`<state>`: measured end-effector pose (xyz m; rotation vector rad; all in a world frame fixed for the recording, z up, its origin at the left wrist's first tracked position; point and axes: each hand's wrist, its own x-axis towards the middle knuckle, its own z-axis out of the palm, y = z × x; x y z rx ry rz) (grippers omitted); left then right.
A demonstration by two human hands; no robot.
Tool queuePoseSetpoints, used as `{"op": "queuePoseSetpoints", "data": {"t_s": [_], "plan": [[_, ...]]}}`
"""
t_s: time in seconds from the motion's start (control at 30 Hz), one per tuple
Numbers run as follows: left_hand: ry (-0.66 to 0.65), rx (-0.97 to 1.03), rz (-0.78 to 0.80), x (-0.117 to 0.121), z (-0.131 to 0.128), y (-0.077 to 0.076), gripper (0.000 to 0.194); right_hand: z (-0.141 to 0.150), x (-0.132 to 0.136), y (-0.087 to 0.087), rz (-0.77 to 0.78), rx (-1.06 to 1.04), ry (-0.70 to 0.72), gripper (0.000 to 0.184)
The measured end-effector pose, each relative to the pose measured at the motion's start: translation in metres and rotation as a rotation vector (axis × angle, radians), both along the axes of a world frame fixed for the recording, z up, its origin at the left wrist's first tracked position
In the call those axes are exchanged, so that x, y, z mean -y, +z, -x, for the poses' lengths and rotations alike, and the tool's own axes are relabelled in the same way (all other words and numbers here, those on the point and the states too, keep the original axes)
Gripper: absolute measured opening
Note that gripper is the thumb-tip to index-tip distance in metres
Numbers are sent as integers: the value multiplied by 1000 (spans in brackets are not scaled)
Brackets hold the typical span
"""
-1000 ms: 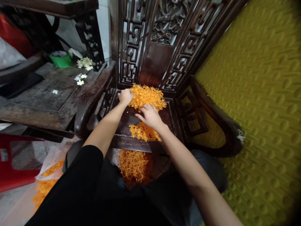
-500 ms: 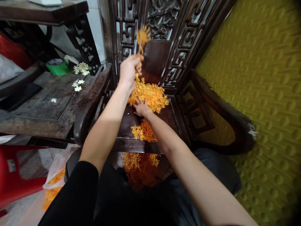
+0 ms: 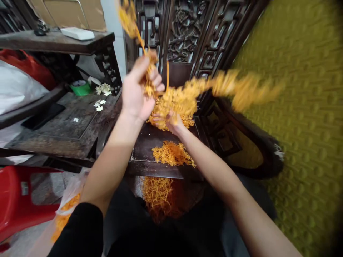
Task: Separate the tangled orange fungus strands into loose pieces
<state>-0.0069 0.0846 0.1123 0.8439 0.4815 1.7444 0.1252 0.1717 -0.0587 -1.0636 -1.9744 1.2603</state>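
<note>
My left hand (image 3: 136, 84) is raised in front of the carved chair back, its fingers closed around a thin-stemmed orange flower sprig (image 3: 128, 21) that points up and left. Lower down, my right hand (image 3: 175, 123) is at the main pile of orange sprigs (image 3: 189, 123) on the dark wooden seat, its fingers partly covered by a lifted bunch (image 3: 184, 98). From that bunch a motion-blurred orange strand (image 3: 241, 89) stretches out to the right. Nearer me on the seat lies a smaller orange pile (image 3: 171, 153).
A tangled orange heap (image 3: 158, 194) sits below the seat's front edge. At left are a wooden bench (image 3: 61, 125) with green tape (image 3: 80, 87) and small white flowers (image 3: 103, 89), a red stool (image 3: 13, 203) and a plastic bag (image 3: 66, 210). A yellow textured surface (image 3: 302, 142) fills the right.
My left hand has moved up and left with its sprig. An orange bunch has risen over my right hand, and a strand now swings out to the right. The view has shifted slightly.
</note>
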Motion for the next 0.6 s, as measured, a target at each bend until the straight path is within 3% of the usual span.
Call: {"op": "queuePoseSetpoints", "data": {"t_s": [0.07, 0.13, 0.2, 0.27, 0.37, 0.43, 0.53, 0.6], "plan": [[-70, 7, 163, 6, -7, -36, 14, -24, 39, 25, 214, -416, 59, 86], [-133, -12, 262, 15, -15, -67, 10, -51, 79, 42, 405, -663, 84, 89], [-188, -26, 323, 26, -23, -92, 10, -76, 113, 45, 512, -728, 69, 84], [-233, -60, 377, 39, -33, -109, 12, -98, 142, 36, 558, -649, 77, 72], [-276, -215, 464, 63, -49, -126, 16, -121, 174, 19, 403, -427, 75, 59], [-288, -383, 488, 82, -60, -135, 18, -131, 189, 17, 191, -399, -57, 58], [-264, -680, 404, 109, -74, -143, 20, -139, 202, 31, 4, -485, -261, 60], [-223, -863, 317, 124, -79, -146, 22, -141, 207, 42, -56, -460, -336, 44]]}}
